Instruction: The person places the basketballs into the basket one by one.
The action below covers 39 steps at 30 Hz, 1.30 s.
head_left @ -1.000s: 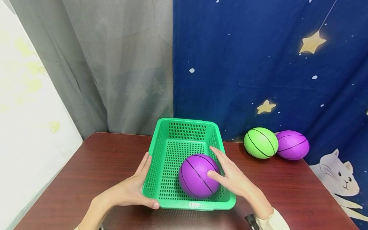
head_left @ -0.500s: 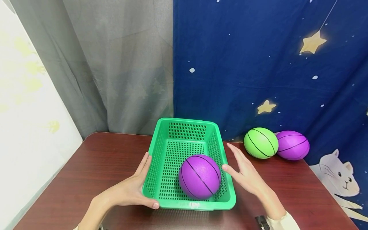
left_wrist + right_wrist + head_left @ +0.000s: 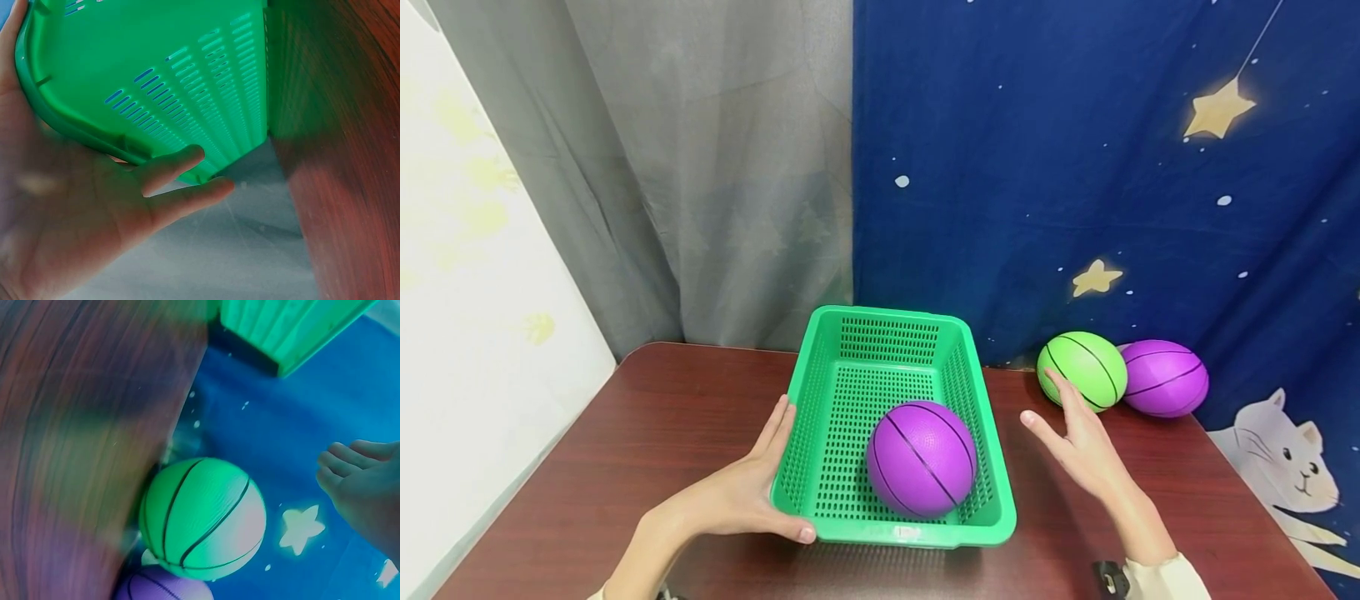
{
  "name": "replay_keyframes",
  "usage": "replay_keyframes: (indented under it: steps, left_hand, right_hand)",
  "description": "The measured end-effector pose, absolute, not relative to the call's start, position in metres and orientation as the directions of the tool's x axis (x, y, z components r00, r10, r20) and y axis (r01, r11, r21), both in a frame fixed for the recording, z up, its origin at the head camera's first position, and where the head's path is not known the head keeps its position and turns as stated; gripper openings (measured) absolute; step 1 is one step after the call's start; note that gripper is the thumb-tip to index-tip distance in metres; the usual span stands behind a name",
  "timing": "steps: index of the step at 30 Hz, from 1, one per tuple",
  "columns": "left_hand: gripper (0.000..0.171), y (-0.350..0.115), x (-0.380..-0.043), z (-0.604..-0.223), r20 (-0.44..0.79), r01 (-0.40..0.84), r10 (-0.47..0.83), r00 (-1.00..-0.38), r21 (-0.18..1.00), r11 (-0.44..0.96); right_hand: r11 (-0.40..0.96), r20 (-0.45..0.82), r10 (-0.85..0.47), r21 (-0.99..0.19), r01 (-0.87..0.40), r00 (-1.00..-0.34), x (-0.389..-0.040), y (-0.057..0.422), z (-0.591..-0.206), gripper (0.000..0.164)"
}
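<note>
On the desk (image 3: 700, 400): one green basket (image 3: 850, 532), rim label (image 3: 907, 533) illegible, one purple ball (image 3: 921, 460) in its near right corner. By desk's back right corner, one green ball (image 3: 1088, 362), partly hiding a second purple ball (image 3: 1168, 379). Left hand (image 3: 745, 493) straight-fingered against basket's left edge; right hand (image 3: 1086, 446) released, near green ball.

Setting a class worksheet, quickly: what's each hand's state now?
Left hand: open, touching the green basket.
Right hand: open, holding nothing.
</note>
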<state>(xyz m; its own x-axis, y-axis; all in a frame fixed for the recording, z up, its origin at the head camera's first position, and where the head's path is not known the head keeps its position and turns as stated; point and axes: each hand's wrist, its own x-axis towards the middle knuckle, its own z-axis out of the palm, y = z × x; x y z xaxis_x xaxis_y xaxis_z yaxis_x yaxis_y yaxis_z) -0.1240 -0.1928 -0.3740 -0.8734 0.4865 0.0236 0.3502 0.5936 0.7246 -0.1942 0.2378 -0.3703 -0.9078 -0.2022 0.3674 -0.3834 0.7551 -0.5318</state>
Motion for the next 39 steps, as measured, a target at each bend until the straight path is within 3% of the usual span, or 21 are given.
replay_keyframes:
  steps: [22,39]
  left_hand:
    - [0.132,-0.193,-0.125,-0.374,0.024,0.352,0.489,-0.872,0.726,0.592]
    - [0.132,-0.193,-0.124,-0.373,-0.001,0.324,0.482,-0.876,0.739,0.591]
  right_hand:
    - [0.811,0.425,-0.065,-0.505,-0.296,-0.903,-0.212,0.280,-0.389,0.075]
    - [0.820,0.552,-0.005,-0.475,-0.320,-0.834,-0.221,0.302,-0.401,0.082]
